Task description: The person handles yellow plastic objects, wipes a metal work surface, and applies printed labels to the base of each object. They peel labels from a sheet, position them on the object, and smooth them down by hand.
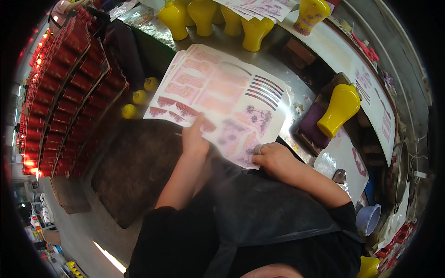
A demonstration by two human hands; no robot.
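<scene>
A pale sheet of printed decals (227,95) lies in front of me, its far part over the metal bench and its near edge hanging over my lap. Pink panels, dark stripes and purple tree motifs cover it. My left hand (195,139) is closed at the sheet's near edge, one finger stretched over its printed face. At the near right corner my right hand (277,160), with a ring on one finger, pinches the paper. Further sheets show beneath its far left edge. To the right, a glossy yellow vase (340,110) lies tilted on a purple padded block (311,126).
Several yellow vases (204,17) stand at the bench's far side beside more printed sheets (259,7). A decorated vase (311,16) is at the far right. Stacked racks of red vessels (65,97) rise on the left. A lilac tub (368,219) sits near my right elbow.
</scene>
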